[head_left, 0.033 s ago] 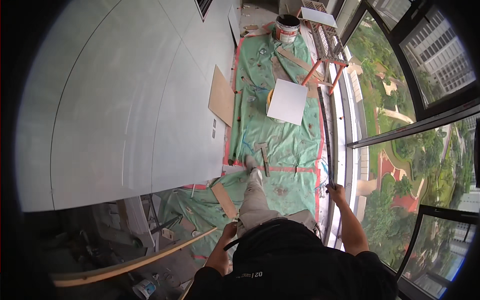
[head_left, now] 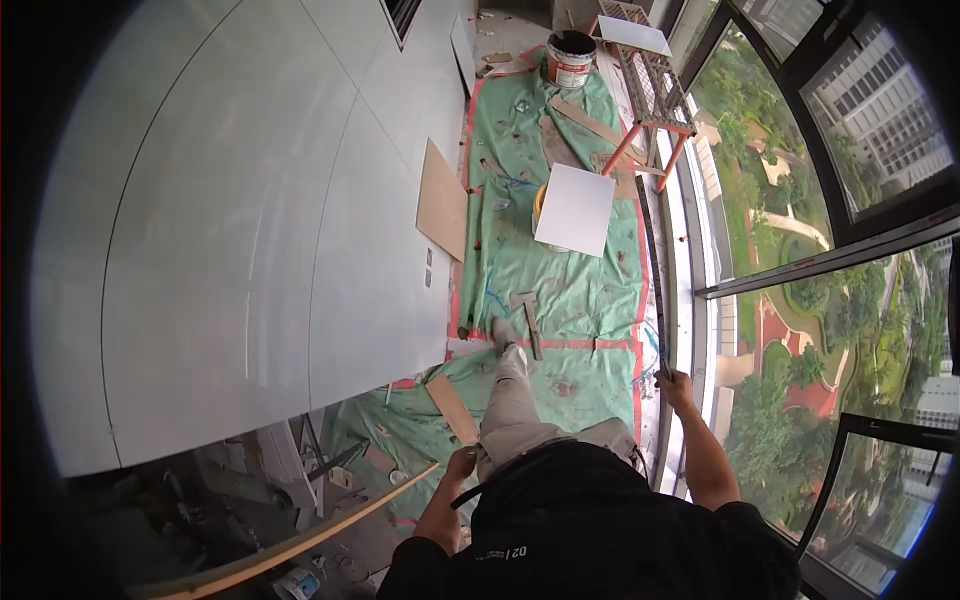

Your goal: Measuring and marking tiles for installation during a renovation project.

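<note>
At the right, my right hand (head_left: 677,388) is closed around the near end of a long, thin dark bar (head_left: 652,260). The bar runs away from me along the window side, its far end by the orange-legged stand. My left hand (head_left: 458,470) hangs beside my left hip with its fingers curled in; whatever it may hold is hidden. Just left of that hand is the upper end of a long wooden strip (head_left: 330,527), which slopes down to the lower left. I cannot tell whether they touch.
Large glossy panels (head_left: 250,220) line the left wall. On green sheeting (head_left: 580,300) lie a hammer-like tool (head_left: 529,320) and board pieces. A white square tile (head_left: 577,210) rests over a yellow bucket. Beyond stand a paint bucket (head_left: 572,62) and an orange-legged bench (head_left: 655,125). Windows stretch along the right.
The view has shifted slightly, so the lower edge of the wall panels and the wooden strip sit lower at the left. Both hands keep nearly the same places.
</note>
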A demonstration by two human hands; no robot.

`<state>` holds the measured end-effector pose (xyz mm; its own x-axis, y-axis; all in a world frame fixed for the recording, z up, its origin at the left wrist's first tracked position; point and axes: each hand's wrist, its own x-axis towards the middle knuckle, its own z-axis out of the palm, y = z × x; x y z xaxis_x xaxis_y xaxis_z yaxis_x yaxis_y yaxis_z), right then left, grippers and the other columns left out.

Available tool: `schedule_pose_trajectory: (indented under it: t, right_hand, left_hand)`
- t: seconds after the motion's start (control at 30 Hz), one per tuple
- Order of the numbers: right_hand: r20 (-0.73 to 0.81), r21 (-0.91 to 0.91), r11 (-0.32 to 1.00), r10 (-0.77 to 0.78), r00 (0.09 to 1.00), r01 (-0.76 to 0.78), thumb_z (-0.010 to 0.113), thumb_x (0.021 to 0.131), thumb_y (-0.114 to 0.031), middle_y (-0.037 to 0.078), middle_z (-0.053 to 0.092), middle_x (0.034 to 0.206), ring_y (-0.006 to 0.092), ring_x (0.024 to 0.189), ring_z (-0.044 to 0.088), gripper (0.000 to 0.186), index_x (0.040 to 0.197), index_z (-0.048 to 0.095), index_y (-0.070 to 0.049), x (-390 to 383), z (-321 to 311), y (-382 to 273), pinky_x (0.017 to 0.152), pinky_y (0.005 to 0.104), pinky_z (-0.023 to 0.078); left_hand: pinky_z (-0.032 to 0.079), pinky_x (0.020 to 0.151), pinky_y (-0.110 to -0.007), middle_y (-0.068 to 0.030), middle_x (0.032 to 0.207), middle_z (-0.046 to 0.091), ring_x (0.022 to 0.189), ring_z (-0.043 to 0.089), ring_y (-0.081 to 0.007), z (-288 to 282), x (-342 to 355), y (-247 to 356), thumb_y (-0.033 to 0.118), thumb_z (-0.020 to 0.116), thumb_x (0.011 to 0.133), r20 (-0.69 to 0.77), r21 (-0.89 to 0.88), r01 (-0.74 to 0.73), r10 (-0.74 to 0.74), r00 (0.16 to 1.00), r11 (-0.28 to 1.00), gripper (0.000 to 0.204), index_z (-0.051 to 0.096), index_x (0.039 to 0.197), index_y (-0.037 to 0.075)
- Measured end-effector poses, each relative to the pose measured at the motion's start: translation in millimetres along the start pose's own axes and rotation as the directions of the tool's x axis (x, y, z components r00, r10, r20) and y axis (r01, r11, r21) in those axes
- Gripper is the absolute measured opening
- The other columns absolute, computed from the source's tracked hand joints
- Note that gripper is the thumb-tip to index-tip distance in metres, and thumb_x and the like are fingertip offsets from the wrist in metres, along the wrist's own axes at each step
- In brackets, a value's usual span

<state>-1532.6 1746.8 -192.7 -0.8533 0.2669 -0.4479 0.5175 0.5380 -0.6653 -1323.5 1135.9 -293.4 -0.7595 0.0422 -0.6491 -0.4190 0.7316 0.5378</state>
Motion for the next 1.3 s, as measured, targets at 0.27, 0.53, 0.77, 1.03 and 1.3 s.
schedule_pose_trajectory:
  t: [0.27,0.53,0.77,1.03,1.3]
  right_hand:
    - [-0.056,-0.296,0.949,0.093,0.994,-0.106,0.086,0.088,-0.037,0.010,0.067,0.064,0.0208,0.060,0.064,0.035,0.081,0.076,-0.004,95,55,-65,0.062,0.0441,0.050]
    - [0.010,0.000,0.991,0.134,0.991,-0.134,0.082,0.092,-0.035,0.010,0.059,0.061,0.0172,0.061,0.061,0.040,0.078,0.069,0.001,222,98,-200,0.058,0.0423,0.047]
    - [0.034,-0.345,0.892,0.321,0.946,-0.290,0.085,0.089,-0.043,0.012,0.073,0.075,0.0262,0.073,0.072,0.040,0.084,0.075,-0.004,375,146,-261,0.070,0.0460,0.056]
    - [-0.043,-0.091,0.988,0.117,0.992,-0.121,0.084,0.089,-0.043,0.013,0.069,0.068,0.0244,0.062,0.066,0.042,0.082,0.075,-0.003,725,116,-508,0.063,0.0463,0.051]
    - [-0.035,-0.036,0.980,-0.198,0.980,0.197,0.077,0.096,-0.040,0.016,0.067,0.071,0.0269,0.064,0.066,0.040,0.089,0.074,-0.001,936,27,-789,0.065,0.0460,0.049]
  left_hand:
    - [0.060,0.074,-0.033,-0.0112,0.103,0.081,0.088,0.078,-0.0184,-259,187,100,0.029,0.069,0.105,-0.227,-0.619,0.005,-0.185,0.956,0.785,0.040,0.073,0.131,-0.001]
    - [0.058,0.078,-0.031,-0.0096,0.106,0.080,0.089,0.077,-0.0178,-378,405,216,0.031,0.068,0.107,-0.167,-0.501,-0.001,-0.096,0.981,0.865,0.040,0.073,0.132,0.000]
    - [0.060,0.094,-0.037,-0.0164,0.112,0.082,0.100,0.079,-0.0233,-466,559,327,0.029,0.070,0.107,-0.185,-0.113,-0.262,0.238,0.953,0.959,0.040,0.072,0.135,0.001]
    - [0.060,0.077,-0.033,-0.0072,0.098,0.079,0.085,0.075,-0.0175,-603,773,408,0.027,0.069,0.106,0.002,-0.326,0.122,-0.128,0.992,0.938,0.032,0.077,0.120,0.000]
    - [0.053,0.066,-0.027,-0.0031,0.094,0.078,0.072,0.068,-0.0115,-718,996,582,0.020,0.065,0.107,-0.156,-0.712,-0.085,-0.039,0.987,0.697,0.025,0.076,0.118,0.001]
